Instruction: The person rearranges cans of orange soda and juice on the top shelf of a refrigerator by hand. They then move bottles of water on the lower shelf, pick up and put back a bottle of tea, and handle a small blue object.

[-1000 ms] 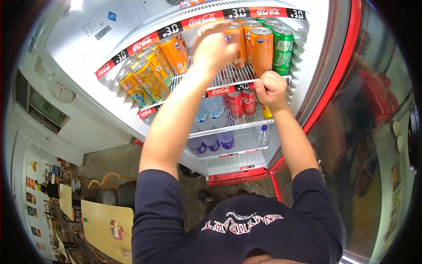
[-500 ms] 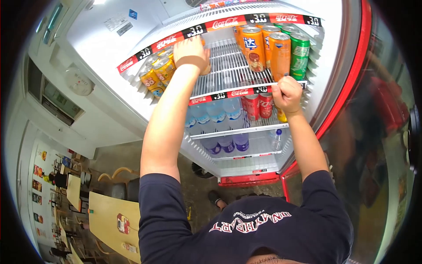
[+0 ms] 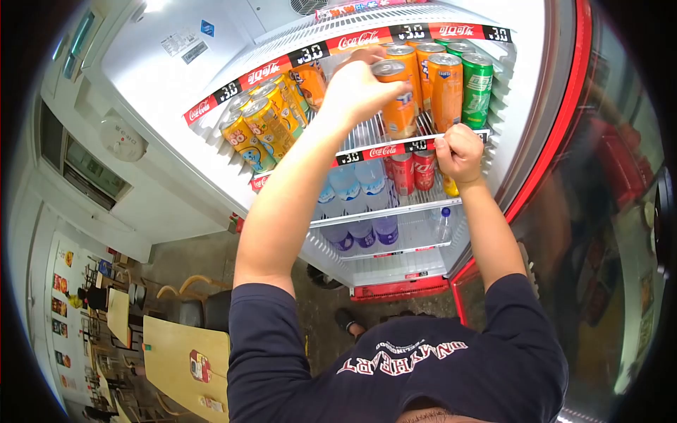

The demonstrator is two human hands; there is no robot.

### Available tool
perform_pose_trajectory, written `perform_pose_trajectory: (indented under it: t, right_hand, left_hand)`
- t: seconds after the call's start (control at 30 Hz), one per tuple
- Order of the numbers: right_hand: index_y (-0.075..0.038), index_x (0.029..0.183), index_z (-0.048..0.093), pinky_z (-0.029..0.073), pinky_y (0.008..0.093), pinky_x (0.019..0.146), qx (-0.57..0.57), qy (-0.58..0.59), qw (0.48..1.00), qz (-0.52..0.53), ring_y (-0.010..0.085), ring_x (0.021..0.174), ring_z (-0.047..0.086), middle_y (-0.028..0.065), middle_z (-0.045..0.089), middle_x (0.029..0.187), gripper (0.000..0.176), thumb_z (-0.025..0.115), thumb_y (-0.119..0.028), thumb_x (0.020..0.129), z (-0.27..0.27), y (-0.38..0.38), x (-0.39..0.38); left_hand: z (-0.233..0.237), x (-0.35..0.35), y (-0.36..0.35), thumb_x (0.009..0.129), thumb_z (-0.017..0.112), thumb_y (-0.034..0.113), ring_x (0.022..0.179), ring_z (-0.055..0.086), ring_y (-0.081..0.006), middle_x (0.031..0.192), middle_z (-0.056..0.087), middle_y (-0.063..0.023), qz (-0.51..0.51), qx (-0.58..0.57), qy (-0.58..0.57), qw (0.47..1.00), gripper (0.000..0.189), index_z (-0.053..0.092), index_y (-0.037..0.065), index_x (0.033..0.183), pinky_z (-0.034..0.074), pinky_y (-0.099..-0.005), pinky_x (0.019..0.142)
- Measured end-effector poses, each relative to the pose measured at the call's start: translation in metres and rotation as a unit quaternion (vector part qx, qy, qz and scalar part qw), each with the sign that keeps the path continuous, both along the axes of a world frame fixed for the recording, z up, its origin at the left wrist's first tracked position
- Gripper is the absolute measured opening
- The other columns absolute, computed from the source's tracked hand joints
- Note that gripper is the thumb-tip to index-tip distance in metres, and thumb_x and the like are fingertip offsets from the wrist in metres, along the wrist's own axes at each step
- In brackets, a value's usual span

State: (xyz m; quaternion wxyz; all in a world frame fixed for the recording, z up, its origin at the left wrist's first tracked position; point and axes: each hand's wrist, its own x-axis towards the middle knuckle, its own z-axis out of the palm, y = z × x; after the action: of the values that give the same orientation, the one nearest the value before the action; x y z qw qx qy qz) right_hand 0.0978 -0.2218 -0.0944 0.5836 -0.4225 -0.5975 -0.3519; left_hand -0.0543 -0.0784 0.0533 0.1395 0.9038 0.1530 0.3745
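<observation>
My left hand (image 3: 360,92) is closed around an orange soda can (image 3: 399,109), with the thumb across its front and the fingers partly hidden behind it. The can stands at the front of the upper shelf, left of an orange Fanta can (image 3: 446,92). Green cans (image 3: 478,92) are to the right of that. My right hand (image 3: 462,154) is curled on the shelf's front edge (image 3: 395,150), near its right end. Yellow cans (image 3: 261,127) fill the shelf's left side, beside another orange can (image 3: 309,83) that leans.
Water bottles (image 3: 345,185) and red cola cans (image 3: 413,173) are on the shelf below. Purple-labelled bottles (image 3: 361,231) stand lower down. The fridge's red-framed door (image 3: 543,169) is swung open on the right. A wooden table (image 3: 176,352) is at lower left.
My left hand has moved right, from beside the yellow cans to the orange cans, and an orange can is now in its grasp. My right hand has stayed in place.
</observation>
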Motion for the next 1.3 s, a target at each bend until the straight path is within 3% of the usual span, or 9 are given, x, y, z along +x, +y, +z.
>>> perform_pose_trajectory:
  t: [0.23,0.37,0.43,0.5,0.67,0.77,0.87,1.07,1.3]
  right_hand:
    - [-0.005,0.059,0.048,0.037,0.0375,0.052,-0.004,0.011,1.0,0.0,0.0268,0.051,0.047,0.0093,0.047,0.058,0.031,0.07,-0.005,0.08,0.0,0.0,-0.004]
    - [-0.005,0.059,0.048,0.037,0.0368,0.052,0.0,0.016,1.0,0.001,0.0263,0.052,0.047,0.0085,0.048,0.058,0.03,0.07,-0.004,0.08,0.001,-0.002,-0.006]
    - [-0.005,0.059,0.048,0.038,0.0365,0.052,0.0,0.013,1.0,-0.002,0.0259,0.051,0.048,0.0078,0.049,0.058,0.03,0.069,-0.004,0.08,0.0,-0.003,-0.004]
    - [-0.006,0.059,0.047,0.038,0.0363,0.052,0.006,0.008,1.0,0.0,0.0254,0.051,0.048,0.0072,0.049,0.058,0.03,0.069,-0.004,0.08,-0.001,-0.001,-0.003]
    - [-0.006,0.059,0.047,0.038,0.036,0.052,0.027,-0.003,1.0,0.011,0.0249,0.05,0.048,0.0063,0.05,0.058,0.031,0.069,-0.004,0.081,-0.004,0.001,0.0]
    - [-0.007,0.059,0.048,0.038,0.0361,0.051,0.032,-0.007,0.999,0.007,0.0251,0.05,0.048,0.006,0.05,0.058,0.03,0.069,-0.005,0.08,-0.004,0.001,0.001]
    - [-0.007,0.058,0.048,0.038,0.036,0.051,0.023,-0.005,1.0,0.015,0.0245,0.05,0.048,0.0059,0.05,0.058,0.031,0.07,-0.006,0.079,-0.005,0.0,0.003]
    - [-0.008,0.058,0.049,0.039,0.0357,0.051,0.029,-0.007,0.999,0.014,0.0239,0.051,0.05,0.0055,0.05,0.058,0.03,0.072,-0.008,0.078,-0.005,0.001,0.004]
    - [-0.008,0.057,0.047,0.038,0.0361,0.05,0.036,-0.008,0.999,-0.002,0.0243,0.05,0.049,0.0058,0.05,0.057,0.032,0.071,-0.007,0.078,-0.004,0.001,0.003]
  left_hand:
    - [-0.027,0.03,-0.021,0.073,0.086,0.039,0.104,0.067,-0.0253,0.121,0.064,-0.0179,0.004,-0.07,-0.094,0.993,0.074,0.054,0.0,0.127,0.054,-0.0354,0.091]
    - [-0.062,0.035,-0.001,0.092,0.07,0.038,0.111,0.062,-0.0297,0.129,0.058,-0.0206,-0.122,-0.326,-0.242,0.906,0.056,0.053,-0.001,0.129,0.051,-0.0375,0.094]
    - [-0.07,0.042,0.014,0.102,0.047,0.05,0.125,0.055,-0.0333,0.136,0.054,-0.0227,0.008,-0.37,-0.186,0.91,0.06,0.049,0.001,0.137,0.04,-0.0405,0.109]
    - [-0.084,0.052,0.025,0.103,0.043,0.051,0.133,0.049,-0.0349,0.143,0.05,-0.0242,0.009,-0.421,-0.126,0.898,0.063,0.047,0.001,0.141,0.036,-0.0406,0.112]
    - [-0.081,0.053,0.045,0.096,0.059,0.036,0.132,0.052,-0.0325,0.141,0.054,-0.0207,0.04,-0.333,-0.08,0.939,0.06,0.046,0.003,0.144,0.04,-0.0428,0.111]
    - [-0.066,0.042,0.095,0.082,0.066,0.035,0.115,0.058,-0.0402,0.127,0.06,-0.0276,0.162,-0.048,-0.168,0.971,0.066,0.054,-0.004,0.133,0.043,-0.0473,0.105]
    - [-0.038,0.028,0.113,0.079,0.065,0.033,0.106,0.06,-0.0449,0.108,0.065,-0.0295,0.312,0.257,-0.041,0.914,0.048,0.065,-0.003,0.111,0.046,-0.054,0.095]
    - [0.0,0.029,0.114,0.085,0.063,0.028,0.108,0.068,-0.0368,0.111,0.073,-0.0201,0.385,0.176,0.224,0.878,0.042,0.069,0.003,0.117,0.042,-0.0536,0.102]
    - [-0.008,0.056,0.136,0.086,0.06,0.02,0.107,0.068,-0.0388,0.115,0.071,-0.0207,0.293,0.266,0.134,0.909,0.033,0.071,0.01,0.115,0.054,-0.0501,0.093]
